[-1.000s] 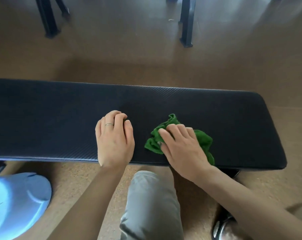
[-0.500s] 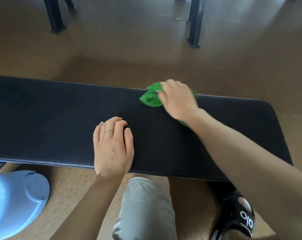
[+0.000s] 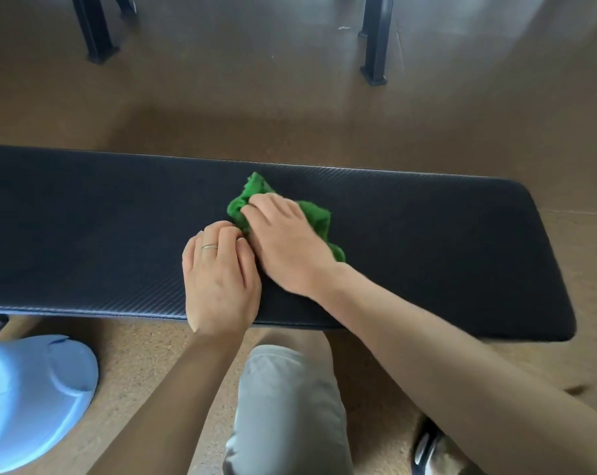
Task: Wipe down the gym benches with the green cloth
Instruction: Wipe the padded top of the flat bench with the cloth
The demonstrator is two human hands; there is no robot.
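A long black padded gym bench (image 3: 84, 234) runs across the view. On its middle lies the bunched green cloth (image 3: 315, 217). My right hand (image 3: 286, 248) presses down on the cloth, palm down, with the fingers pointing left over its left end. My left hand (image 3: 218, 286), with a ring on one finger, rests on the bench pad near the front edge. Its fingertips are bent and touch my right hand's thumb side. It holds nothing.
A light blue plastic object (image 3: 26, 399) sits on the floor at the lower left. Black metal legs (image 3: 94, 32) and another black leg (image 3: 375, 39) stand on the brown floor behind the bench. My grey-trousered knee (image 3: 286, 406) and a shoe (image 3: 427, 450) are below the bench's front edge.
My right hand swept the cloth from the front edge to the far edge, then back towards the middle and against my left hand. The left hand stayed in place.
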